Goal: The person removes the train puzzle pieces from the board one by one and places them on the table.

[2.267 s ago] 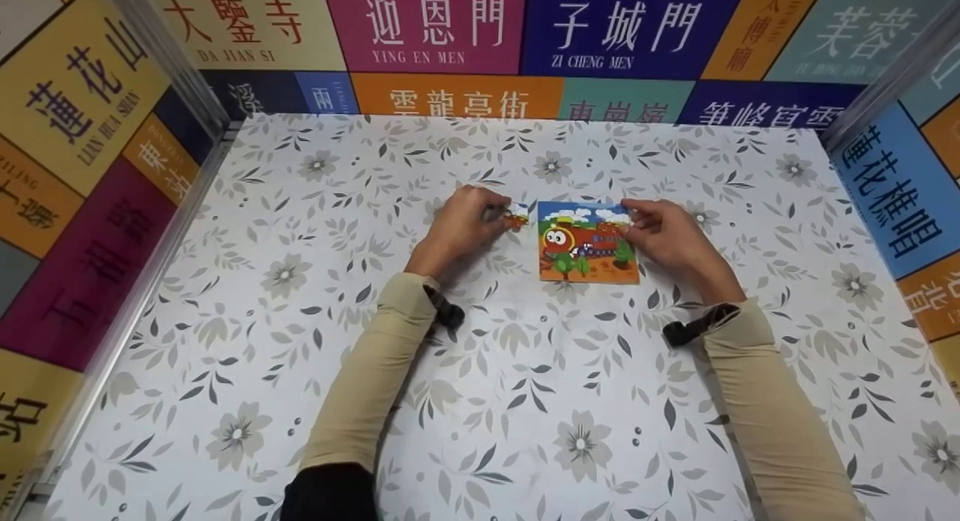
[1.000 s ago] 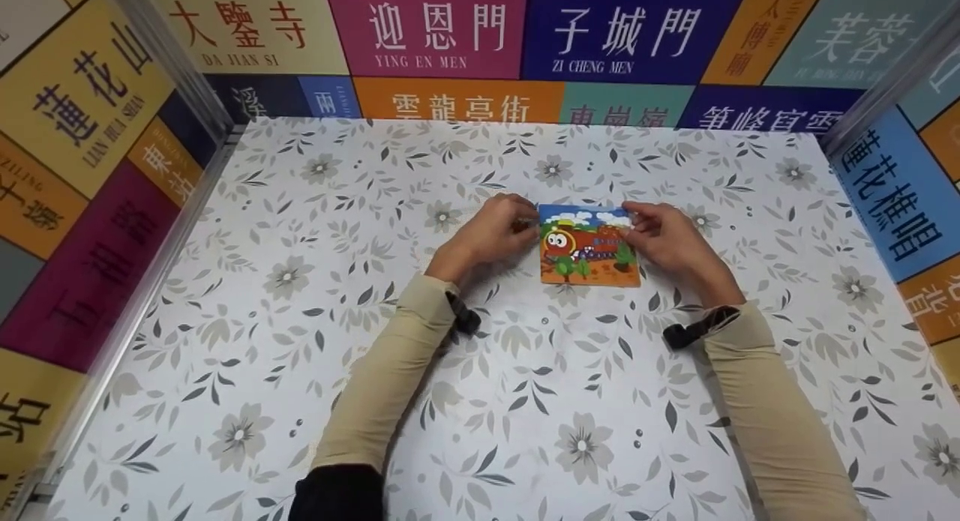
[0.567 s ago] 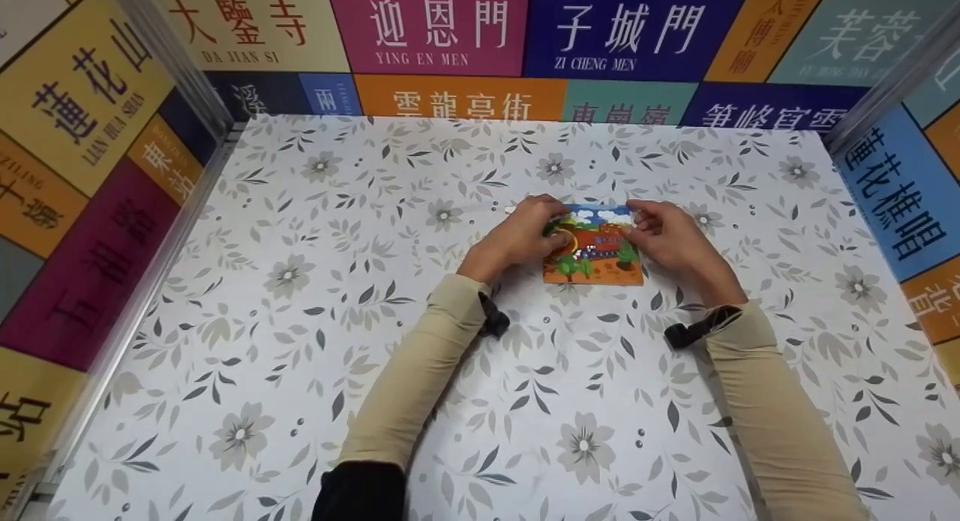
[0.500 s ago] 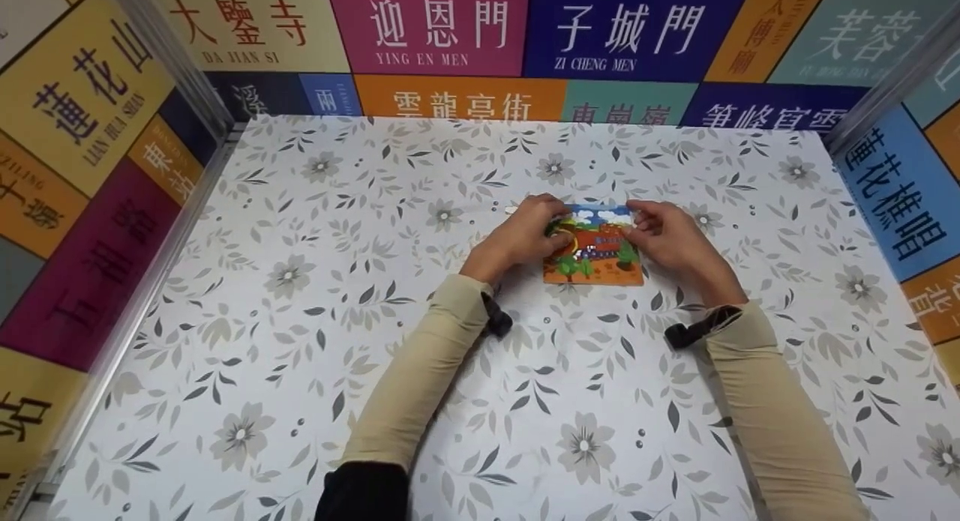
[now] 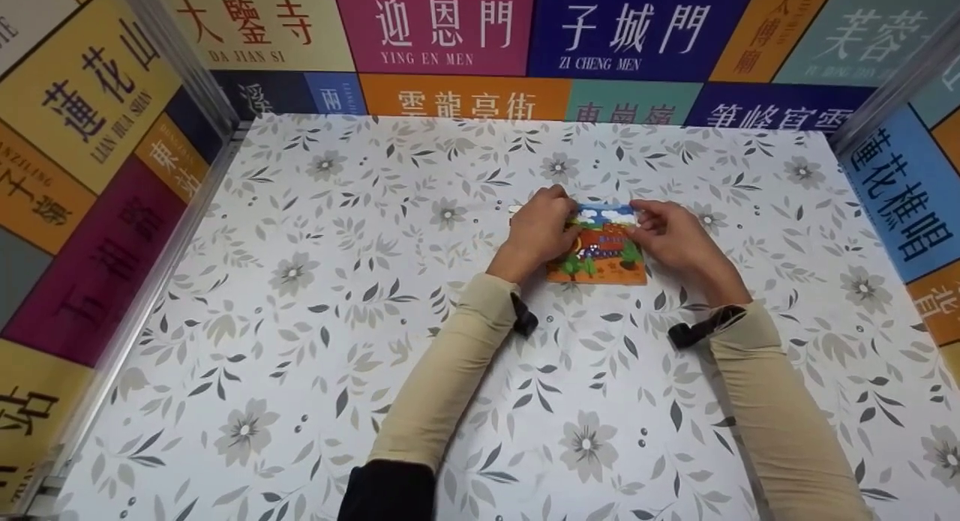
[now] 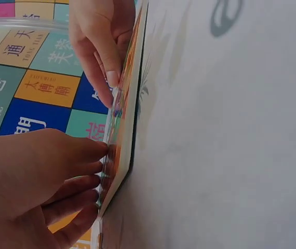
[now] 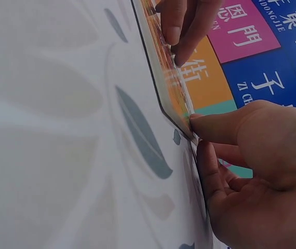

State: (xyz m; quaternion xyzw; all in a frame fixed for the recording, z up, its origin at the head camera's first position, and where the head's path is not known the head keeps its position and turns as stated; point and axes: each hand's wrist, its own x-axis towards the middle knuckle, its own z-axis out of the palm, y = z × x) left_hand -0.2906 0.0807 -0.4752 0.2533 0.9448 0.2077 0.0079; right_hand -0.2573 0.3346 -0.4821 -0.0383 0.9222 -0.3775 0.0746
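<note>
A square jigsaw puzzle (image 5: pixel 600 262) with a cartoon red train, clouds and green bushes lies flat on the table. My left hand (image 5: pixel 541 225) reaches over its left part and covers the train's face. In the left wrist view, the left thumb and fingertips (image 6: pixel 93 194) rest spread on the picture. At the puzzle's right edge, my right hand (image 5: pixel 670 232) pinches the upper right corner; in the right wrist view its thumb (image 7: pixel 215 126) lies on the corner with the index finger just below. A small pale piece (image 5: pixel 514 211) peeks out left of my left hand, mostly hidden.
The table cover (image 5: pixel 300 341) is white with grey leaves and flowers. Upright panels with coloured Chinese signs (image 5: pixel 457 41) border the table at the back and both sides. A dark camera strap (image 5: pixel 701 330) sits at the right cuff, and a similar one at the left.
My left hand has moved right, from the small picture piece beside the puzzle to over the puzzle's left part. My right hand has stayed at the right edge.
</note>
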